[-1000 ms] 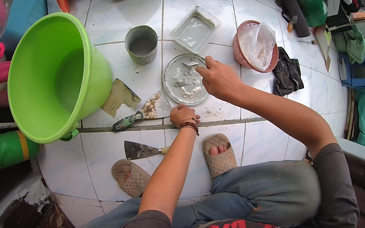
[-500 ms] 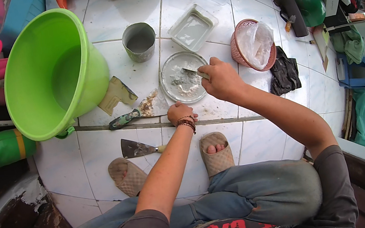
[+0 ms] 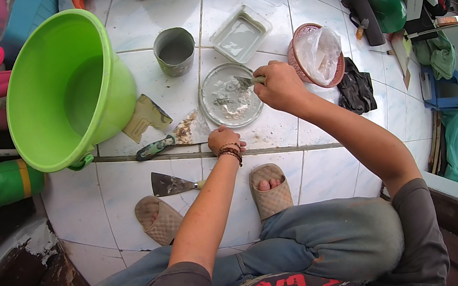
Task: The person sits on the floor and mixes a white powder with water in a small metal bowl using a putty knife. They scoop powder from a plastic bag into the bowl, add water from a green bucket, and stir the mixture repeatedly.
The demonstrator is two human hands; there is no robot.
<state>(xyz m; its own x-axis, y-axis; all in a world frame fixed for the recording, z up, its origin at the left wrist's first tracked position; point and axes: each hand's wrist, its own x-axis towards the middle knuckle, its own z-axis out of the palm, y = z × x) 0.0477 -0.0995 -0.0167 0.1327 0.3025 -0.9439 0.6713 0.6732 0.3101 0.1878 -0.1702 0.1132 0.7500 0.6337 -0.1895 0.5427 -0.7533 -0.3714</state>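
Observation:
A shallow round dish (image 3: 211, 115) on the tiled floor holds white powder and grey paste. My right hand (image 3: 281, 87) is closed round the handle of a small spatula (image 3: 243, 82), whose blade dips into the dish near its right side. Against the dish's near edge rests my left hand (image 3: 225, 139), fingers curled and mostly hidden, so what they grip, if anything, does not show. Just left of it lies a wide putty knife (image 3: 156, 147) with a dirty blade. Another scraper (image 3: 172, 183) lies nearer my feet, its handle partly behind my left forearm.
A large green bucket (image 3: 113, 83) stands at left, beside a flat scraper plate (image 3: 146, 117). Beyond the dish are a grey cup (image 3: 176, 64) and a rectangular tray (image 3: 218, 42) of grey liquid. A pink basket (image 3: 300, 73) with a plastic bag and a black bag (image 3: 355, 88) sit right.
My right hand has shifted slightly up and to the right, drawing the spatula's blade toward the dish's far right side. My left hand stays at the near edge.

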